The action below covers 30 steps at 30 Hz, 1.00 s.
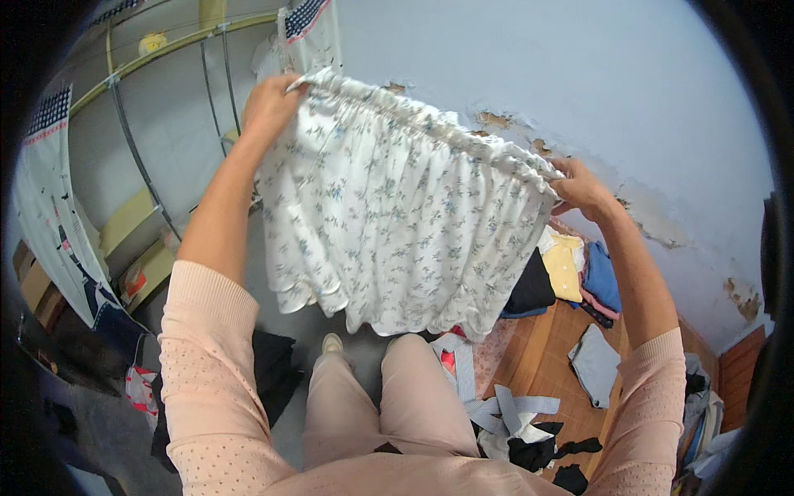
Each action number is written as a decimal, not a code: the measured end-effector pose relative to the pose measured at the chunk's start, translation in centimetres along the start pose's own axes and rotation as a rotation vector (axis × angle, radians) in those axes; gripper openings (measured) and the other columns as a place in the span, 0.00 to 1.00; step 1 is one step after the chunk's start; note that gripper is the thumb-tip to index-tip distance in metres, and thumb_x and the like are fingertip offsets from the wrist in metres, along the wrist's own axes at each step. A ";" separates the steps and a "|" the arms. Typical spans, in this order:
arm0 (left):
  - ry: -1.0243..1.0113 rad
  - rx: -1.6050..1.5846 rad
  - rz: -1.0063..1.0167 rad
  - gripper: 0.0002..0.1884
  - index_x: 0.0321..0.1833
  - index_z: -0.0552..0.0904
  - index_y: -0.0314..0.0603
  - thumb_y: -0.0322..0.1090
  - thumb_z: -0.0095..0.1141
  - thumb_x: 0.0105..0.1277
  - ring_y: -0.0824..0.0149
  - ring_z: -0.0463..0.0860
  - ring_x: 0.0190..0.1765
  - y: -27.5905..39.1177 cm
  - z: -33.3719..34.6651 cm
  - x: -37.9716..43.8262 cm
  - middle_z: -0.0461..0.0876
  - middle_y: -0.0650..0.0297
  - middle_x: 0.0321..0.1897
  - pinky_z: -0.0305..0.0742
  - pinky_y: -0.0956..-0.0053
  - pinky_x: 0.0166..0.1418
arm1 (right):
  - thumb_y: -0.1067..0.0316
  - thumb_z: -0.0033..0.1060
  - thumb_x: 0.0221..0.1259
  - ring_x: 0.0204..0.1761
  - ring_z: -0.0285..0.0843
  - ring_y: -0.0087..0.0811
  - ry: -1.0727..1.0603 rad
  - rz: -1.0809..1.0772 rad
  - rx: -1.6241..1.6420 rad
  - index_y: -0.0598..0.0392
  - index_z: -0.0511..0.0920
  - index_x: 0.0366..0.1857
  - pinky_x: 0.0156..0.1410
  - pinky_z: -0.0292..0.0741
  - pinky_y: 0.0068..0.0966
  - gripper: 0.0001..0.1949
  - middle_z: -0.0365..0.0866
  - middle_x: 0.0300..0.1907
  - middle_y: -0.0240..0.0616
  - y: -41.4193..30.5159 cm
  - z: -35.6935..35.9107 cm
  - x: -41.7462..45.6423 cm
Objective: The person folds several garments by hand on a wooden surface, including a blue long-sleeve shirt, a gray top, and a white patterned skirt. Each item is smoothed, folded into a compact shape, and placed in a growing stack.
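A white floral garment [397, 217] with a gathered elastic waistband, which looks like a skirt or shorts, hangs spread out in front of me. My left hand [273, 105] grips one end of the waistband at the upper left. The other end is pinched in my right hand [577, 186], which is lower in the picture. The cloth hangs down in folds to a wavy hem above my knees. Fingers of both hands are partly hidden by the fabric.
Folded clothes, a yellow shirt [563, 266] among them, lie on a wooden surface [533, 353] at right. A folded grey garment [595, 366] and a striped fabric strip [459, 366] lie nearer. A metal-framed shelf [133, 220] stands left; the wall [527, 62] has peeling patches.
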<state>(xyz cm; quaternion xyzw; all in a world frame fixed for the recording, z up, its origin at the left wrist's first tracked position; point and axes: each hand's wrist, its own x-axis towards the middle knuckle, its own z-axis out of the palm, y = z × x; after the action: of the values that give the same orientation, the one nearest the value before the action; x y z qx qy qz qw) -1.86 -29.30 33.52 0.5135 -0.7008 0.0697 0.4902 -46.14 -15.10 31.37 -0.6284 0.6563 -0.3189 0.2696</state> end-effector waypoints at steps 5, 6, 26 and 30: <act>-0.032 -0.078 -0.077 0.11 0.45 0.86 0.52 0.42 0.56 0.63 0.52 0.83 0.39 -1.2 0.5 -1.2 0.85 0.53 0.34 0.74 0.62 0.44 | 0.68 0.58 0.61 0.47 0.77 0.26 -0.151 -0.207 0.418 0.62 0.72 0.57 0.52 0.75 0.26 0.20 0.79 0.49 0.38 -0.2 2.4 0.2; -0.024 -0.090 -0.087 0.11 0.45 0.86 0.52 0.41 0.56 0.63 0.52 0.83 0.39 -1.3 0.7 -1.2 0.85 0.53 0.34 0.74 0.62 0.43 | 0.66 0.58 0.62 0.49 0.76 0.27 -0.150 -0.191 0.452 0.61 0.72 0.58 0.53 0.74 0.27 0.21 0.79 0.50 0.39 -0.4 3.2 0.3; -0.121 -0.293 -0.125 0.13 0.47 0.85 0.41 0.39 0.57 0.66 0.76 0.76 0.35 -4.0 0.3 -1.6 0.84 0.68 0.31 0.71 0.79 0.43 | 0.63 0.66 0.47 0.41 0.79 0.41 0.250 -0.480 -0.521 0.54 0.78 0.47 0.47 0.73 0.34 0.20 0.82 0.37 0.45 -0.5 3.1 3.5; -0.177 -0.377 -0.167 0.12 0.45 0.86 0.40 0.39 0.56 0.68 0.79 0.74 0.34 -4.0 0.0 -2.5 0.82 0.73 0.30 0.69 0.82 0.41 | 0.70 0.61 0.50 0.39 0.80 0.38 0.237 -0.533 -0.378 0.56 0.79 0.42 0.46 0.73 0.33 0.13 0.83 0.36 0.45 1.8 1.5 5.2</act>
<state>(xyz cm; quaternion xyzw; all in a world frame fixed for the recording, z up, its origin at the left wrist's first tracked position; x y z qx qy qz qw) 1.27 -29.51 29.95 0.4733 -0.6968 -0.1487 0.5180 -46.51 -20.40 29.32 -0.7750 0.5435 -0.3216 -0.0226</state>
